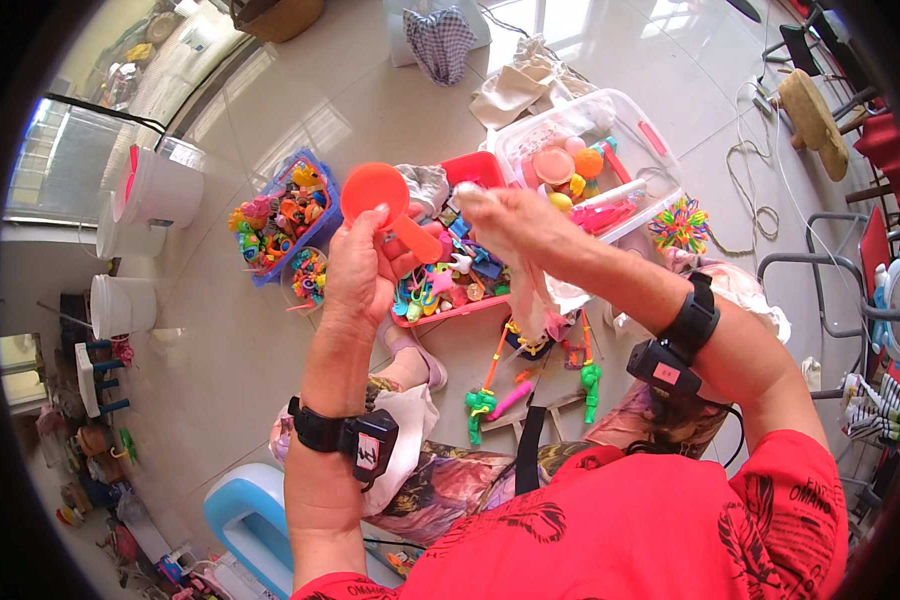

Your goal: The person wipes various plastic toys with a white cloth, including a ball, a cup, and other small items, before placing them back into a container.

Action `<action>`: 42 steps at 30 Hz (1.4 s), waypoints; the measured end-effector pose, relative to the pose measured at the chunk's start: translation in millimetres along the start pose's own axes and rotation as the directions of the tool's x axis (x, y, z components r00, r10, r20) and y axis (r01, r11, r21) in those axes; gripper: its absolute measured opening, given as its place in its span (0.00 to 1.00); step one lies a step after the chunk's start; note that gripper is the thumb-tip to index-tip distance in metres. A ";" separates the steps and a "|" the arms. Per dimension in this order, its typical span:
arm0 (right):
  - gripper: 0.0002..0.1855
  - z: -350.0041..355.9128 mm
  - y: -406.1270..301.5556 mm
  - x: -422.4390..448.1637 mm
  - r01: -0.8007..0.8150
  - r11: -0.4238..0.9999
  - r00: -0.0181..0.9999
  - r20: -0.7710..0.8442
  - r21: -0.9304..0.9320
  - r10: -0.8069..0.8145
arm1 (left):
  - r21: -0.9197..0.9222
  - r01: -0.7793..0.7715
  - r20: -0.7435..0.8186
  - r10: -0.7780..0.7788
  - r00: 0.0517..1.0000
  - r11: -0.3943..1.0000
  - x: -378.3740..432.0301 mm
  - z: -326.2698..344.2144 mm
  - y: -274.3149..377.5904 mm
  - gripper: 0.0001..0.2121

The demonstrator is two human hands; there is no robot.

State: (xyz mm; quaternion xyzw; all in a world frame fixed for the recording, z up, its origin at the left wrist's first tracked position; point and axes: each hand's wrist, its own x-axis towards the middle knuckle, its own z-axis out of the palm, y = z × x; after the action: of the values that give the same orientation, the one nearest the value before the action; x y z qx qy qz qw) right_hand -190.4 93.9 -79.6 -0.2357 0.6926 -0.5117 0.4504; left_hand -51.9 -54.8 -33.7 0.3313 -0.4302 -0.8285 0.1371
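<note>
My left hand [364,259] holds an orange-red plastic scoop [375,196], its thumb on the round cup and its handle pointing down to the right. My right hand [506,221] grips a pale cloth [529,296], bunched at the fingertips and hanging below the hand. Under both hands stands a red plastic tray [454,311] full of small mixed toys. A clear plastic bin [664,214] with balls and other plastic toys lies right behind my right hand. To the left of the scoop is a blue basket [330,217] heaped with small toys.
A small tub of beads or tiny toys [309,277] stands by the basket. A multicoloured expanding ball [679,225] sits right of the bin. Green and orange toy pieces [480,405] lie between my legs. White buckets [124,306] stand left, a blue-and-white stool [244,510] lower left, metal-framed chairs right.
</note>
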 end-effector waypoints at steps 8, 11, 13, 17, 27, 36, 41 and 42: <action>0.24 -8.4 -64.0 -19.3 0.107 0.979 0.988 -0.127 0.171 -0.086 | 0.078 0.033 0.092 -0.040 0.995 0.996 3.0 3.8 -13.0 0.14; 0.23 -3.7 -54.6 -11.4 0.217 0.959 0.974 -0.109 0.181 -0.200 | 0.013 0.071 0.107 -0.072 0.992 0.997 0.5 12.0 -17.9 0.15; 0.21 -5.6 -33.1 1.4 0.509 0.855 0.839 -0.161 -0.100 -0.519 | -0.041 0.110 0.084 -0.106 0.991 0.993 -4.0 21.8 -13.5 0.18; 0.13 2.3 -46.0 -9.5 0.585 0.729 0.751 -0.102 -0.356 -0.653 | -0.071 0.125 0.234 -0.105 0.966 0.990 -0.9 7.4 -15.5 0.24; 0.07 23.3 -26.0 -5.2 0.706 0.222 0.488 0.236 -0.672 -0.840 | -0.175 0.251 0.182 -0.219 0.959 0.952 -9.8 29.0 -28.7 0.22; 0.06 23.7 -29.9 0.9 0.442 0.018 0.496 0.227 -0.897 -0.838 | -0.064 0.130 0.059 -0.126 0.990 0.989 -10.7 26.5 -37.9 0.19; 0.07 31.2 -21.0 -5.5 0.496 0.356 0.746 0.178 -0.792 -0.642 | 0.040 0.061 -0.026 -0.060 0.998 0.997 -9.8 23.3 -37.2 0.19; 0.07 34.8 -23.5 -4.0 0.484 0.447 0.798 0.169 -0.752 -0.578 | 0.057 0.056 -0.010 -0.056 0.998 0.997 -9.0 18.7 -38.0 0.20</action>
State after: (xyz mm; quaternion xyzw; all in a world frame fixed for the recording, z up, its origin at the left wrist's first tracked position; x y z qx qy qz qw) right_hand -161.5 71.1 -58.9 -0.5785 0.7556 -0.2957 0.0839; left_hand -55.5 -16.1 -52.7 0.3504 -0.4439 -0.8179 0.1060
